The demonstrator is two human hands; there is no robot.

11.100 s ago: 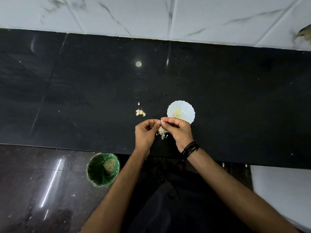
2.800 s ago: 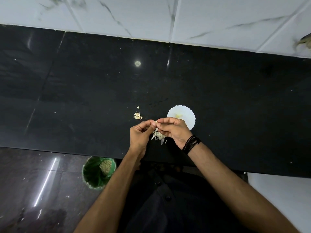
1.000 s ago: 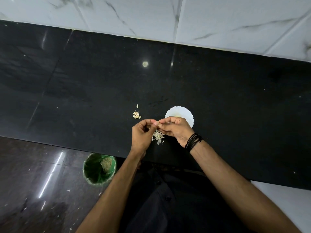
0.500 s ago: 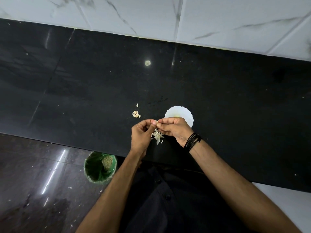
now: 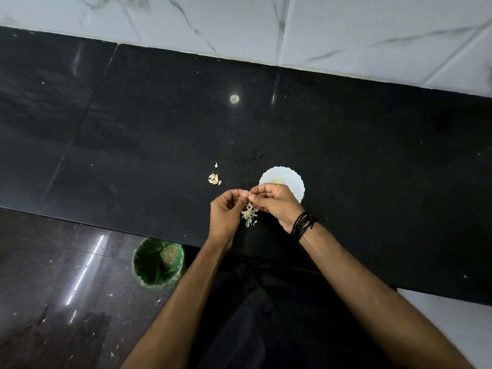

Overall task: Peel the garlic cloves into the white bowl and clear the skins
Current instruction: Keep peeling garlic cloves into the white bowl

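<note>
The black counter [image 5: 346,155] carries a white bowl [image 5: 290,179], unpeeled cloves [image 5: 214,179] and loose skins [image 5: 249,216].

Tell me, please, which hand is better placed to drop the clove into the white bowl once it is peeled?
Probably the right hand: it pinches the clove together with the left hand and lies against the white bowl.

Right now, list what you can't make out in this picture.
- Clove between the fingertips: head view; left hand and right hand cover nearly all of it, so how far it is peeled is unclear.
- White bowl: near rim hidden by the right hand; contents washed out by glare.
- Loose cloves: too small to count.
- Green bin: its right edge is hidden by the left forearm.
</note>
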